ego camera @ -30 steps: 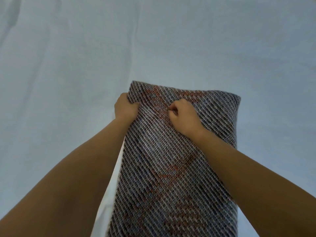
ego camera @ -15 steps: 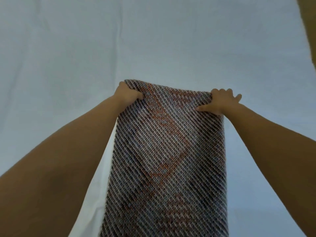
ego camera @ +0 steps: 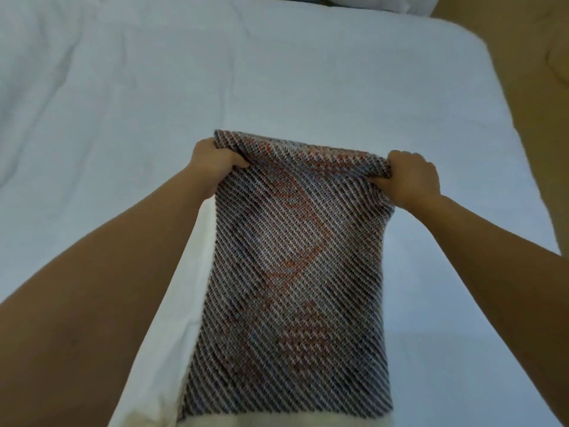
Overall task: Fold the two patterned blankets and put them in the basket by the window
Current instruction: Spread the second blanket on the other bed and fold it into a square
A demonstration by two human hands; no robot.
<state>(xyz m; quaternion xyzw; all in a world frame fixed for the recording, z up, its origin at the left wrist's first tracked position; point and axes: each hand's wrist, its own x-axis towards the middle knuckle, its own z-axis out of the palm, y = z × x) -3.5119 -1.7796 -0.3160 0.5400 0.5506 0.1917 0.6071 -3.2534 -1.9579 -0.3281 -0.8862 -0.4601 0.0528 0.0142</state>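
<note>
While taut, one patterned blanket point(ego camera: 295, 257), tight in two hands: left hand point(ego camera: 214, 163), right hand point(ego camera: 412, 177).

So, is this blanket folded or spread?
Folded: the blanket is a narrow strip, left hand and right hand gripping its far corners.

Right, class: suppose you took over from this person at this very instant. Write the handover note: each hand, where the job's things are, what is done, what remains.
Hands: the left hand grips the far left corner of the patterned blanket; the right hand grips its far right corner.
Things: the blanket runs as a narrow strip from the hands back toward the person, over the white bed. The second blanket and the basket are not in view.
Done: this blanket looks folded into a strip.
Left: fold it shorter, fold the other, and put both in the basket.
</note>
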